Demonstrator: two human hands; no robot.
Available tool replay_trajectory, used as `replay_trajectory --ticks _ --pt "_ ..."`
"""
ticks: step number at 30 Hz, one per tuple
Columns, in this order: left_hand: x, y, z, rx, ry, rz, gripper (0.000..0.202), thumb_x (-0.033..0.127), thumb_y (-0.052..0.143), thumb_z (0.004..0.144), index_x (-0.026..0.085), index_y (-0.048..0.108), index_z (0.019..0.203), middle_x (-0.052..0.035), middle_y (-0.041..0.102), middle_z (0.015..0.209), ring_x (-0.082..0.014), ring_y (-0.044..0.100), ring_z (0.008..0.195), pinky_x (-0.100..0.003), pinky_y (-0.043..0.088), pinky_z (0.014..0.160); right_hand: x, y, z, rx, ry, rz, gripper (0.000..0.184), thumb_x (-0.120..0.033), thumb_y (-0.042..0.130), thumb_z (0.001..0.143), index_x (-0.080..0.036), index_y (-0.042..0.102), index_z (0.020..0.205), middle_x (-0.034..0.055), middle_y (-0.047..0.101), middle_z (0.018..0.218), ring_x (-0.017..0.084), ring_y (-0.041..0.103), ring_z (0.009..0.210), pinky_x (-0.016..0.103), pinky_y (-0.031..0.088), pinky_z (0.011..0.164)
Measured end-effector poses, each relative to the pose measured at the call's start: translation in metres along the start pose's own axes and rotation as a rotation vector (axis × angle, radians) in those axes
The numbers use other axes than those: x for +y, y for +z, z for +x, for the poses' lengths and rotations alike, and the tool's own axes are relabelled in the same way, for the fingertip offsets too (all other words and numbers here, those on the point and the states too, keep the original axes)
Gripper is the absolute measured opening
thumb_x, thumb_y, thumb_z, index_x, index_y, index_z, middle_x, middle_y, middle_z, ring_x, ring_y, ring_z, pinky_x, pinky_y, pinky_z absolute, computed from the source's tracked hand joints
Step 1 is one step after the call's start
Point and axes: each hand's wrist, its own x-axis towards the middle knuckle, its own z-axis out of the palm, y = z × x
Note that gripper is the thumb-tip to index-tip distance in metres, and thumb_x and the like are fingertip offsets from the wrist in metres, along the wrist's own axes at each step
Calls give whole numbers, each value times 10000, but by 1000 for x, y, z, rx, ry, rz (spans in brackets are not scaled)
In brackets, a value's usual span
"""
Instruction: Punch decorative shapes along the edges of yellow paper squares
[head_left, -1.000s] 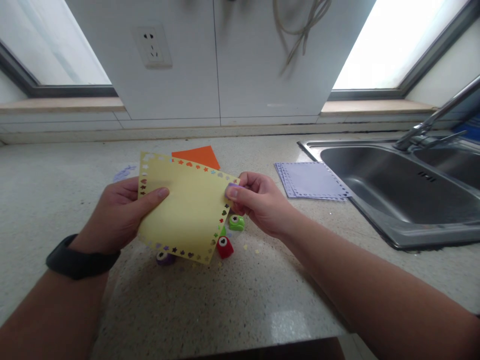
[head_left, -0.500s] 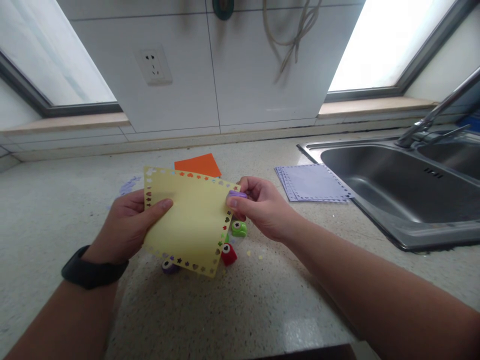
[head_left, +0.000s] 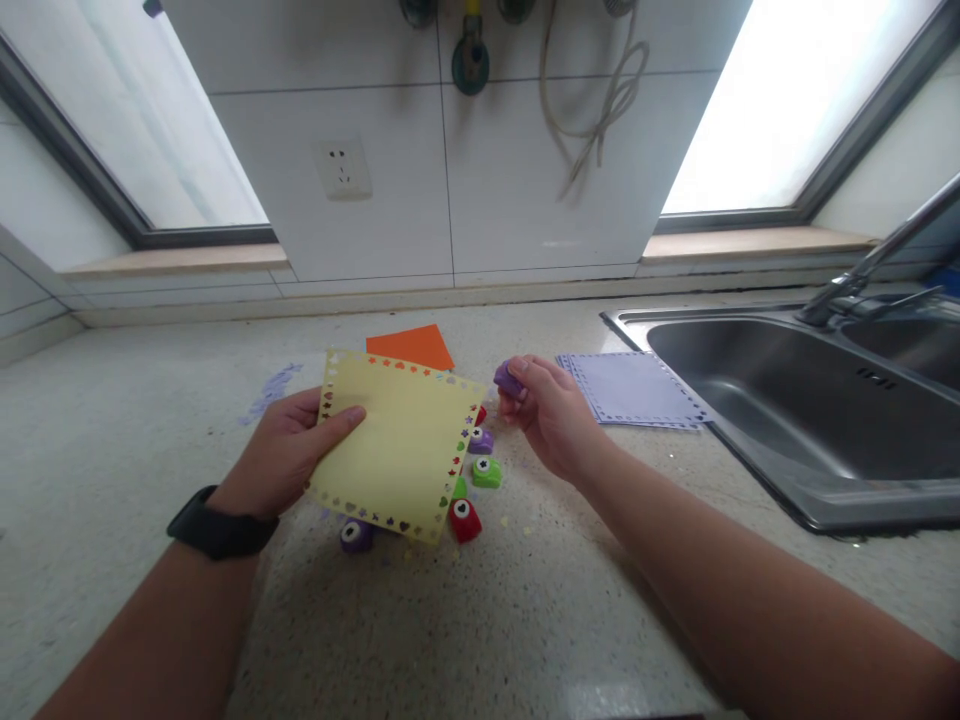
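My left hand [head_left: 296,445] grips the left edge of a yellow sheet of paper [head_left: 397,440], thumb on top. Small shapes such as hearts and stars are cut out along the sheet's edges. Just off its upper right corner, my right hand [head_left: 544,405] pinches a purple craft punch [head_left: 508,379], apart from the paper. Below and beside the sheet lie more punches: a green one [head_left: 486,472], a red one [head_left: 465,520], a lilac one [head_left: 481,440] and a dark purple one [head_left: 355,535]. The sheet partly hides some of them.
Orange paper [head_left: 411,346] lies behind the yellow sheet. A stack of pale violet punched sheets [head_left: 637,388] rests by the steel sink [head_left: 750,490] on the right. Purple paper bits [head_left: 274,392] are scattered at the left, and yellow scraps [head_left: 516,525] lie on the speckled countertop [head_left: 487,630].
My right hand has drawn the purple punch off the sheet's right edge, moving away to the right. My left hand still holds the sheet. The view has shifted slightly.
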Motion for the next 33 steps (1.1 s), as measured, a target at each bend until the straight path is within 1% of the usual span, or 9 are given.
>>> replay_trajectory --ticks 3,7,9,13,18,23,26,29,33 --pt "1 -1 1 -8 -16 5 318 386 834 773 237 764 1046 -64 815 908 -254 774 727 -321 631 595 2 -8 5 37 -68 -273 336 -516 690 833 -197 612 764 -18 576 671 120 491 569 300 391 556" --pt "3 -2 0 -41 -23 4 317 385 831 778 218 759 1038 -80 815 916 -249 771 719 -321 626 606 0 -15 6 14 -186 -899 309 -498 653 865 -200 658 780 36 649 730 171 543 671 338 393 627" --pt "4 -3 0 -60 -25 3 312 386 835 775 212 761 1023 -82 814 902 -239 767 702 -311 620 599 -2 -18 5 -10 -235 -1153 295 -484 647 873 -205 675 782 60 672 757 188 549 692 347 374 628" --pt "3 -6 2 -85 -32 14 367 388 846 763 209 760 1071 -91 814 904 -239 768 702 -313 619 606 -3 -20 4 -119 -243 -1384 344 -516 629 888 -210 682 742 82 677 758 196 551 694 346 349 610" --pt "2 -10 4 -137 -48 19 414 384 844 770 198 758 1129 -108 814 944 -254 780 756 -322 625 647 -2 -20 3 -239 -293 -1535 323 -470 638 880 -201 724 722 88 661 783 197 572 735 340 376 648" --pt "5 -13 1 -214 -67 7 406 361 842 780 208 759 1147 -103 813 949 -234 777 746 -304 620 651 -6 -18 2 -280 -281 -1636 284 -437 647 874 -207 794 797 94 668 815 210 586 766 337 377 647" --pt "6 -13 0 -239 -79 11 401 359 846 773 217 766 1140 -97 814 939 -238 778 747 -302 618 646 -7 -17 1 -291 -305 -1679 318 -461 640 886 -210 801 777 105 678 810 230 592 783 348 368 647" --pt "5 -15 1 -258 -69 19 397 351 856 759 218 774 1124 -95 814 939 -245 778 769 -304 618 659 -10 -16 1 -262 -312 -1610 371 -468 588 934 -210 781 750 101 692 798 222 594 764 350 373 655" --pt "4 -17 2 -315 -68 40 408 364 851 762 213 773 1133 -107 811 961 -257 777 788 -318 616 669 -14 -12 -1 -194 -316 -1304 331 -376 538 975 -198 755 801 65 705 781 189 599 736 337 398 675"
